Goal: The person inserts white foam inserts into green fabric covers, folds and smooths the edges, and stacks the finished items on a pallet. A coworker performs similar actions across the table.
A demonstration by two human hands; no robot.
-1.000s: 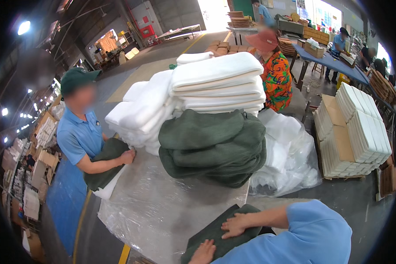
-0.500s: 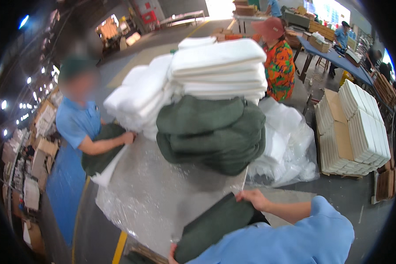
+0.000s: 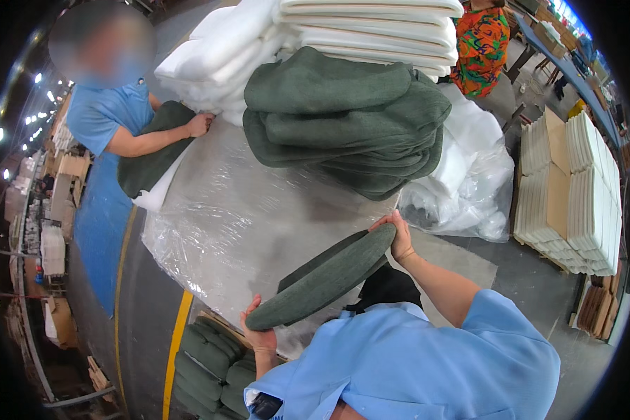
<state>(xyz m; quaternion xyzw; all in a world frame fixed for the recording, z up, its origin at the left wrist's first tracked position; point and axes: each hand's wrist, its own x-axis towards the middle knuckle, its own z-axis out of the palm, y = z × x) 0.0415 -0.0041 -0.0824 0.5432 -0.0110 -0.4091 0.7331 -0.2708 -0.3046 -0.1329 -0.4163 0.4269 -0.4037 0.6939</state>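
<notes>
The left hand (image 3: 260, 334) and right hand (image 3: 401, 241) grip a green cushion (image 3: 322, 283) by its opposite ends, each partly closed, fingers curled on the edge; the cushion is held tilted, just in front of the person's body, above the near edge of the film-covered table (image 3: 220, 185); beyond it lies a heap of green covers (image 3: 343, 115), with white pads (image 3: 371, 31) stacked behind; at left a co-worker (image 3: 101, 115) has a hand on another green piece (image 3: 150, 150); more cushions (image 3: 203, 367) are stacked low beside the table.
</notes>
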